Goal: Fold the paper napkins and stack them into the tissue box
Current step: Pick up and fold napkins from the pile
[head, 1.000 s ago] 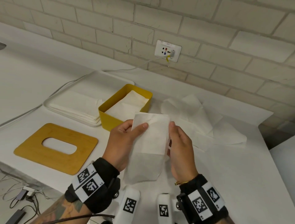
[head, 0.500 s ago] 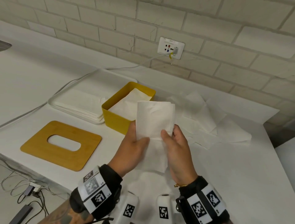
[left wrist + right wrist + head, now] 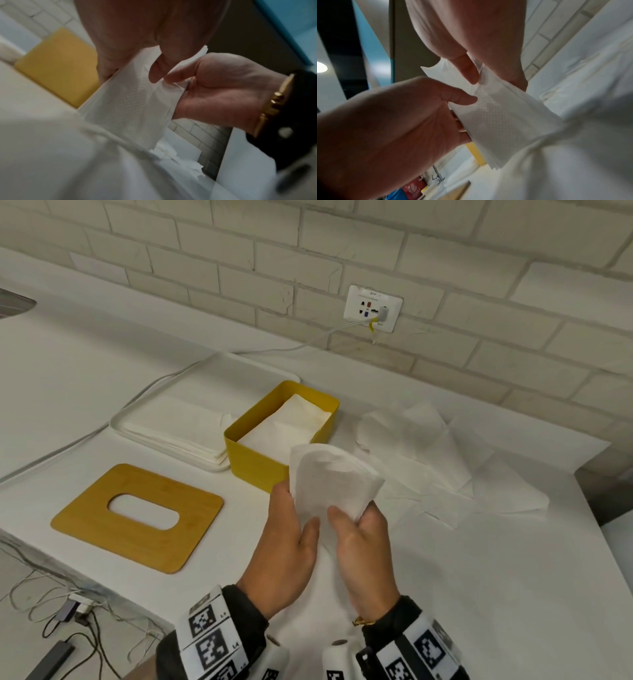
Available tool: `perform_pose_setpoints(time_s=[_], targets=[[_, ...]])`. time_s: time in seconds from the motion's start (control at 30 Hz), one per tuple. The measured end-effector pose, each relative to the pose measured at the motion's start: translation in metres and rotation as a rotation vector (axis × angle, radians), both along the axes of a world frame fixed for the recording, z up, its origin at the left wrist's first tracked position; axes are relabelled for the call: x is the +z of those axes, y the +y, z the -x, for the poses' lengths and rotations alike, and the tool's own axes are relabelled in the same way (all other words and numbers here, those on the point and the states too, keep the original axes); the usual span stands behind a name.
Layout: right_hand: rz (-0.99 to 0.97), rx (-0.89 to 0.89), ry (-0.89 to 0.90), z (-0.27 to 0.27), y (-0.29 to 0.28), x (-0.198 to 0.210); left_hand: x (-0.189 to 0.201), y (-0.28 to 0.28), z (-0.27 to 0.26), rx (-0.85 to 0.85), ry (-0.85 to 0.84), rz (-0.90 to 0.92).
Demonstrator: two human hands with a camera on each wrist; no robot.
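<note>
Both hands fold a napkin at frame centre.

We see the left hand (image 3: 287,546) and right hand (image 3: 364,546) pinching the napkin (image 3: 330,481), now doubled over and shorter than a second ago, just below the yellow tissue box (image 3: 255,463).

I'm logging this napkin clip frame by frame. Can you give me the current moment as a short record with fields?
held item: folded napkin, above the table
left hand: pinches the napkin
right hand: pinches the napkin
tissue box: yellow, open, napkins inside
lid: wooden, flat on the table, left of the box
tray: white, holds a flat stack, left of the box
loose napkins: spread out right of the box
</note>
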State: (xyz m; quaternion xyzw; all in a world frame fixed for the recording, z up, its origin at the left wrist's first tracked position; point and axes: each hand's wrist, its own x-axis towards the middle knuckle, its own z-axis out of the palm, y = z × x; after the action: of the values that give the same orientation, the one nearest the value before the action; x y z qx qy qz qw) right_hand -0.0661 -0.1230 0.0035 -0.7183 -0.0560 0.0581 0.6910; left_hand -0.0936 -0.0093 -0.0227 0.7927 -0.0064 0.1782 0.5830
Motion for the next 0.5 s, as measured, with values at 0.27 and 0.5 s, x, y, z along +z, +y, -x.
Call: perform_pose_setpoints(time_s=[0.27, 0.5], targets=[[-0.014, -0.02, 0.126, -0.001, 0.005, -0.001, -0.012, 0.007, 0.004, -0.031, 0.025, -0.034], [-0.29, 0.018, 0.111, -0.042, 0.015, 0.057, 0.029, 0.059, 0.005, 0.014, -0.015, -0.143]])
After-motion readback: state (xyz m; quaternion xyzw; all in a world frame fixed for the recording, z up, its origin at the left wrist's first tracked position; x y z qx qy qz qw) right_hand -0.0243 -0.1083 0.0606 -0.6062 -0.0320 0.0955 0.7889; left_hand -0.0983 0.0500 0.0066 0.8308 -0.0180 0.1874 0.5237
